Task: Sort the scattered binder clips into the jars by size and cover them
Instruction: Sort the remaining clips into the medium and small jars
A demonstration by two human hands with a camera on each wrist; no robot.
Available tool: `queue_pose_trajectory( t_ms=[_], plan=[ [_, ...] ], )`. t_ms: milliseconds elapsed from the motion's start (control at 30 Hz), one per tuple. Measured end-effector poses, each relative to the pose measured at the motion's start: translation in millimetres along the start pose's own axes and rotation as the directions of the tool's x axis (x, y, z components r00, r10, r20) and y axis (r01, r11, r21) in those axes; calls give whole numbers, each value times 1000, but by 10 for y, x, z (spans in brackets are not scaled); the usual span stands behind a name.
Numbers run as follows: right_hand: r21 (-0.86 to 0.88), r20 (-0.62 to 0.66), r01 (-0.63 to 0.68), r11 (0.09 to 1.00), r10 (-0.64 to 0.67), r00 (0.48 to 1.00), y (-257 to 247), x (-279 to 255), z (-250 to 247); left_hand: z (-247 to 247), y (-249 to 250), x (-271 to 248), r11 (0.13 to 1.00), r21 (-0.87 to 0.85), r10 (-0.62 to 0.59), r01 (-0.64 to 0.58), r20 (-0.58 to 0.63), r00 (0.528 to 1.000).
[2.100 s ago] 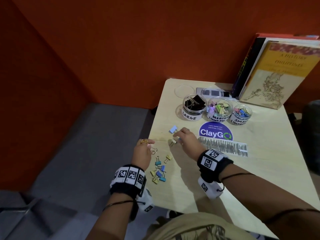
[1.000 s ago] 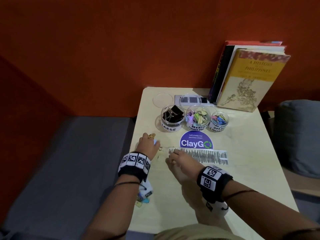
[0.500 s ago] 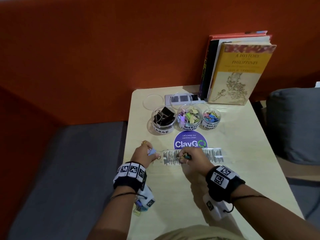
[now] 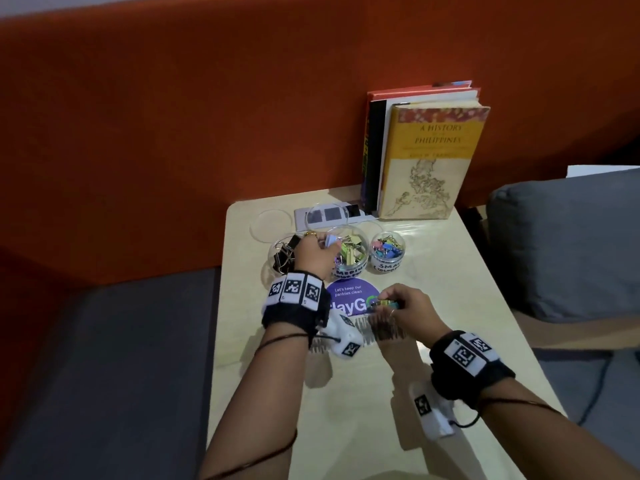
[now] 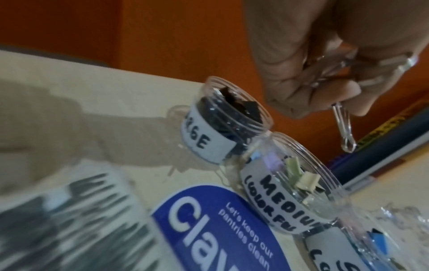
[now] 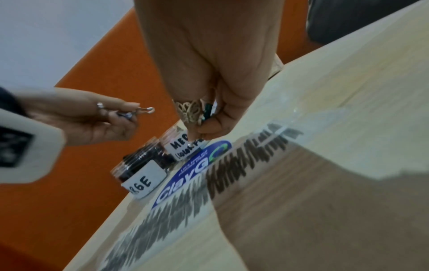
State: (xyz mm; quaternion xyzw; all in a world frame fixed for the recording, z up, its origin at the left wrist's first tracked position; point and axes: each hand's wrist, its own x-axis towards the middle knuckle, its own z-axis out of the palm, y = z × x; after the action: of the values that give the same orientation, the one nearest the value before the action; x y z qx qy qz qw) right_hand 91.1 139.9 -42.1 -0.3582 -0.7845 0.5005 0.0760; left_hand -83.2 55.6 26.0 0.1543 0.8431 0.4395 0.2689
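Clear plastic jars sit in a row on the counter (image 4: 467, 306), all uncovered, so I'd say sorting is well along but not finished and the covering hasn't started. Leftmost is the LARGE jar (image 4: 282, 259) with black clips, then the MEDIUM jar (image 4: 351, 254) with pastel ones, then the SMALL jar (image 4: 387, 251). Two see-through lids (image 4: 265, 225) lie behind them, near the books (image 4: 429, 157).

Left hand (image 4: 313, 252) hovers over the MEDIUM jar's rim, fingers pinching a lilac binder clip (image 4: 330, 241), wire handle poking down, looks about ready to drop. Right hand (image 4: 407, 308) is lower, over the ClayGo sticker (image 4: 349, 294), curled round a few small clips (image 4: 386, 304); can't tell how many.
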Motion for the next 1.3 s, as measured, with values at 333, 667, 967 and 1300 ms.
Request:
queue_pose_trajectory(
  t_ms=[333, 667, 967, 1300],
  plan=[
    [-21, -141, 65, 998, -68, 988, -253, 267, -339, 354, 5, 295, 784, 501, 279, -367, 244, 929],
    [-137, -223, 144, 980, -172, 960, -449, 813, -361, 359, -234, 284, 419, 791, 144, -445, 426, 893],
    [-454, -14, 346, 821, -394, 919, -206, 791, -398, 398, -133, 216, 476, 755, 165, -451, 427, 889],
    [-481, 61, 292, 827, -301, 952, 6, 663, -418, 711, 27, 56, 317, 776, 219, -545, 499, 839]
  ],
)
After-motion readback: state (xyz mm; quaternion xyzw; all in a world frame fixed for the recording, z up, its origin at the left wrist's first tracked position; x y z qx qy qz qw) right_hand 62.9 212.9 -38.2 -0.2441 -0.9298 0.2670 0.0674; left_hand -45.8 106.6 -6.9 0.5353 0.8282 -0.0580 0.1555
